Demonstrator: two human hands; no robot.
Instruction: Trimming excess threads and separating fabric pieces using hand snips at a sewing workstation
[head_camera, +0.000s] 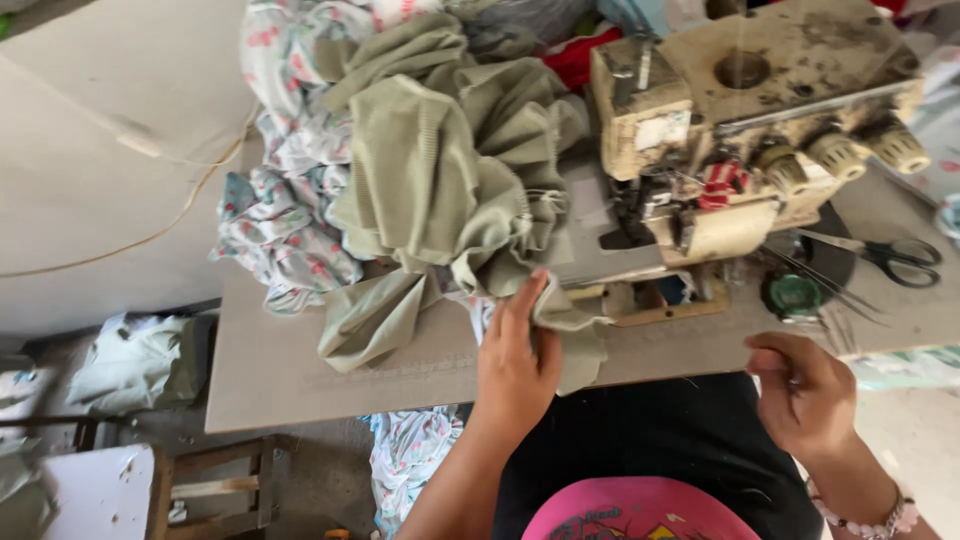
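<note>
Two hands are working: the left hand (515, 360) is lying flat, grip pinching soft olive ribbed cloth (440, 190) on the grey surface (270, 370); the right hand (800, 395) is curling, fingertips together, nothing visibly held.

A single head-worn camera looks steeply down, close over the grey work table (300, 380), with the worn cream sewing machine (750, 110) at upper right.
</note>
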